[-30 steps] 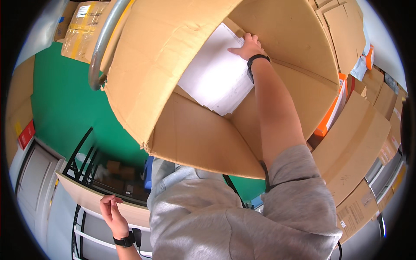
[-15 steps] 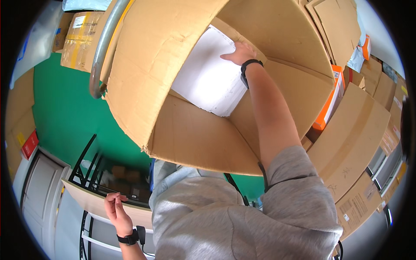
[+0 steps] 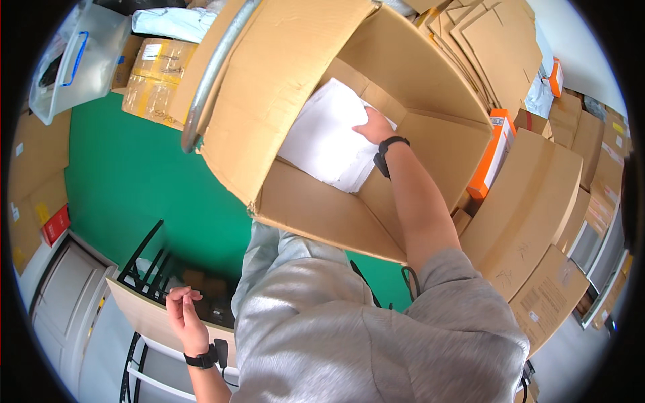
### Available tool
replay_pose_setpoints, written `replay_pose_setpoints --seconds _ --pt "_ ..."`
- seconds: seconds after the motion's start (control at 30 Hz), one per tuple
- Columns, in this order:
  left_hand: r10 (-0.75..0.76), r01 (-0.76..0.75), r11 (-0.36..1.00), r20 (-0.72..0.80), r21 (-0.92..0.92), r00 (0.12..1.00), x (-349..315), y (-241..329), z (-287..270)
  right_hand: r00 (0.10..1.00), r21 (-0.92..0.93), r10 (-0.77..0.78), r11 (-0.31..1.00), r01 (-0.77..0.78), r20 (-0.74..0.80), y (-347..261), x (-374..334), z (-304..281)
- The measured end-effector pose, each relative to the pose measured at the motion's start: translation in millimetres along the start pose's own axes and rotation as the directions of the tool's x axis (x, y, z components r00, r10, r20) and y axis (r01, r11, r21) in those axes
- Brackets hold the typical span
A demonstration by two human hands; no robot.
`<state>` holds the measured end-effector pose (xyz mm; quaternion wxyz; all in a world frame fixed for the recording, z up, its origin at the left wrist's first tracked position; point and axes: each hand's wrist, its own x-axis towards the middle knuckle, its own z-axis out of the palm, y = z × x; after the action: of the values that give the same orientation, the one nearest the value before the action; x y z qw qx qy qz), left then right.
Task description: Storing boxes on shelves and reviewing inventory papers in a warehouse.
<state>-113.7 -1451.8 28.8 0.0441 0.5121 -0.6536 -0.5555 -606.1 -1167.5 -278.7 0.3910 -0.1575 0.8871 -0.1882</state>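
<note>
Big cardboard box [image 3: 269,94], wrapped right around the right hand [image 3: 376,127]. White paper stack [image 3: 326,138] is inside, touching that hand, mostly left of it. A second ago its fingers showed past the far edge; now they're tucked out of sight, so maybe getting a hold? Can't tell if clamped. Left hand [image 3: 188,322], well apart, lower-left: loosely curled, empty, fingertip contact unclear.
</note>
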Motion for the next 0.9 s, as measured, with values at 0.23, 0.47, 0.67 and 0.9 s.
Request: replay_pose_setpoints --seconds 0.23,0.47,0.67,0.9 --pt "0.094 -0.095 0.995 -0.07 -0.008 0.993 -9 9 -24 0.996 -0.071 -0.075 0.994 0.078 0.046 -31 -77 13" --pt "0.224 -0.234 0.969 -0.124 -0.075 0.967 -20 -15 -56 0.959 -0.356 -0.237 0.892 0.278 0.156 -73 -139 53" --pt "0.252 -0.285 0.948 -0.218 -0.14 0.943 -38 -45 -85 0.961 -0.375 -0.233 0.885 0.274 0.152 -81 -164 44" --pt "0.261 -0.332 0.922 -0.313 -0.199 0.913 -64 -92 -129 0.968 -0.347 -0.212 0.925 0.155 -0.134 -92 -193 4"
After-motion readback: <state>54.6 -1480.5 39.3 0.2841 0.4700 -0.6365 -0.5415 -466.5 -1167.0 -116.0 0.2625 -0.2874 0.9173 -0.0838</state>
